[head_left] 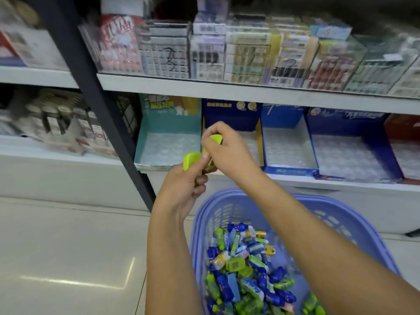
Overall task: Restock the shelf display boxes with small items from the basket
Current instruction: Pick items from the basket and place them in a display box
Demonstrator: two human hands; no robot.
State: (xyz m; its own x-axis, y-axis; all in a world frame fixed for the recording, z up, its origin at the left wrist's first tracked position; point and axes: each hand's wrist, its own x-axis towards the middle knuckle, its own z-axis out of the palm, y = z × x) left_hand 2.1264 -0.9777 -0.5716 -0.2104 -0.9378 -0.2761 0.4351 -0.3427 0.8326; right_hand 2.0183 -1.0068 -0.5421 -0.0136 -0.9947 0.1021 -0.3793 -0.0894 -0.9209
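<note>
Left hand (181, 189), right hand (226, 153) around green packs (192, 160)

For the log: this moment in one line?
left hand holds green item; right hand holds second green item; teal box: no items; basket: stocked

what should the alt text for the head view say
Before a low shelf, the left hand grips one lime-green pack and the right hand holds another. Behind them stand open display boxes; below, a purple basket holds many small blue and green items.
</note>
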